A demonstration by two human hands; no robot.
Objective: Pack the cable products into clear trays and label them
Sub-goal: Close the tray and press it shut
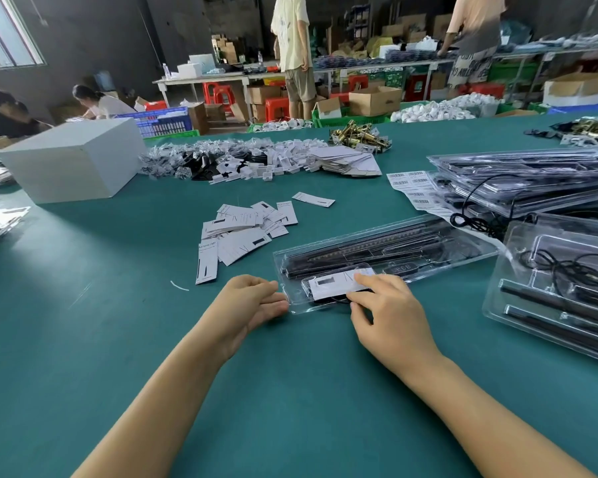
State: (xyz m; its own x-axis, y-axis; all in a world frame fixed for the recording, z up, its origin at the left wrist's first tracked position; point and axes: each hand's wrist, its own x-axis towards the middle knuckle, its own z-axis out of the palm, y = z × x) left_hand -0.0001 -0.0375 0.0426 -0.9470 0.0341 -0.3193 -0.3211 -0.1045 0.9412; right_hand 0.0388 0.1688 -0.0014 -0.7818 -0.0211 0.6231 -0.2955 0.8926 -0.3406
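Teal covering spreads over the work table, and both bare forearms reach across it from the near edge. Between the hands lies a clear tray, its long axis running from near-left to far-right, the near-left end pointing at the left hand. That hand rests beside the tray's corner, fingers loosely curled, fingertips touching the plastic edge and holding nothing. The right hand lies on the tray's near end, its fingers straight and pressing a white card label flat onto the plastic. Black bars and a coiled cable show through the tray; raised letters beside the label cannot be read with certainty.

Just beyond, left of the tray, lies a loose heap of white cards; one seems to read "Grow Light". To the right sit an open tray of black parts and, farther back, a stack of filled trays with barcode sticker sheets beside it. Farther left stands a white box.
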